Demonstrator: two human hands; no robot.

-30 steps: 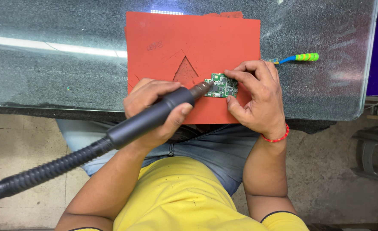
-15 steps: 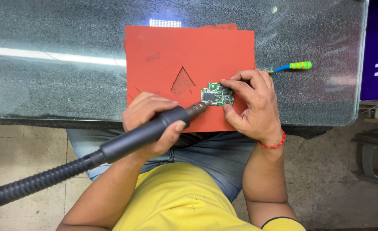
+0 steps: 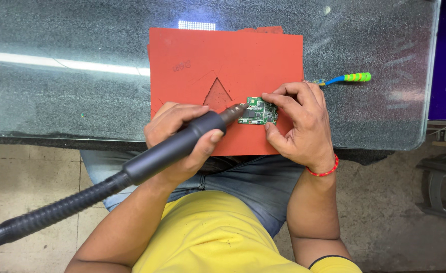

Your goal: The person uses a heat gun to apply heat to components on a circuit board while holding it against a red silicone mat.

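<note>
- The left hand [image 3: 180,136] is closed in a full grip around a dark hot-air wand [image 3: 175,146]; its ribbed hose [image 3: 46,215] trails off toward 8 o'clock.
- The wand's nozzle [image 3: 237,111] points toward 2 o'clock and sits at the left edge of a small green circuit board [image 3: 257,111].
- The right hand [image 3: 299,126] pins the board: fingers curled over its top right corner, thumb pressing from 5 o'clock. It is partly closed, holding nothing else.
- The board lies on a red mat [image 3: 233,55], right of centre, just past a triangular cut-out [image 3: 217,96] at its 9 o'clock.
- The mat rests on a glass table [image 3: 71,76]; a blue-and-green tool [image 3: 347,78] lies off the mat at 2 o'clock from the board.
- Judged from this, good work here means keeping the nozzle steady over one spot, the fingers well off the heated side, and the board flat so no part shifts.
</note>
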